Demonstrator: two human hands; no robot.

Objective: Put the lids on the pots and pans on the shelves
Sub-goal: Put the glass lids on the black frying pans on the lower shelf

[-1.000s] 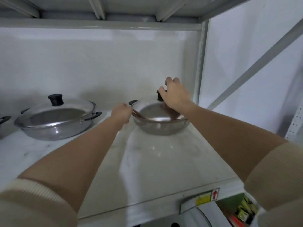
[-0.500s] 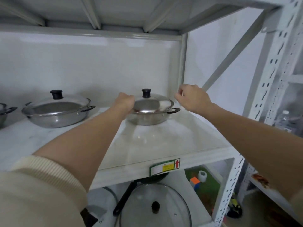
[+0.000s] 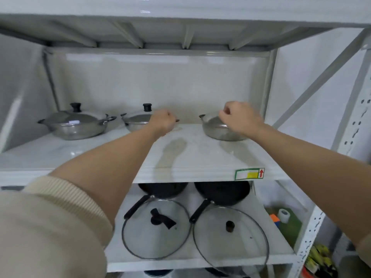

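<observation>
**Q:** From the head camera, where do your hands stand?

**A:** Both reach to the upper shelf (image 3: 200,157). My left hand (image 3: 162,122) hangs curled, its grip loosely together on nothing I can see, in front of the middle pot (image 3: 136,122). My right hand (image 3: 240,119) sits above the right pot (image 3: 218,130), fingers drawn in; whether that grip is clamped on the knob I cannot tell, since the hand hides it.

**Q:** And what is left to cover?

**A:** All three steel pots, the left pot (image 3: 75,125) included, look lidded. Below, on the lower shelf (image 3: 200,261), two glass lids lie flat in front of two black pans. The left glass lid (image 3: 156,227) lies straight down from my left hand, the right glass lid (image 3: 230,237) under my right. I judge each hand drops to its own lid; the pan handles point toward me and left.
</observation>
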